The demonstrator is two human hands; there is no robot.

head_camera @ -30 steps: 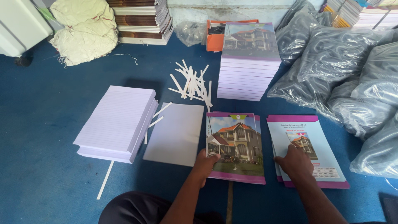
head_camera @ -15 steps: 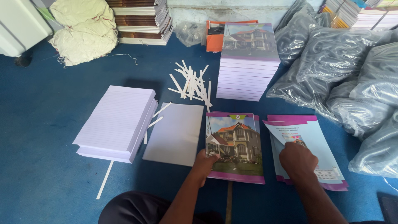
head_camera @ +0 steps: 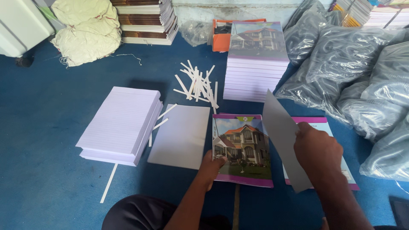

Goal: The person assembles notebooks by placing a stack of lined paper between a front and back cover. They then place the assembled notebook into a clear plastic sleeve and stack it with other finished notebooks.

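Right grip (head_camera: 317, 149) lifts a grey cover sheet (head_camera: 281, 132); left grip (head_camera: 213, 164) presses the house-picture cover (head_camera: 243, 149).

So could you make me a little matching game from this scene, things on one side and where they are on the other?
Things:
1. lifted cover sheet
2. house-picture cover
3. lined paper stack
4. white paper strips

Places:
A. flat under the left hand
B. far left on the blue floor
C. scattered before the tall book stack
D. tilted up in the right hand

Pairs: 1-D, 2-A, 3-B, 4-C
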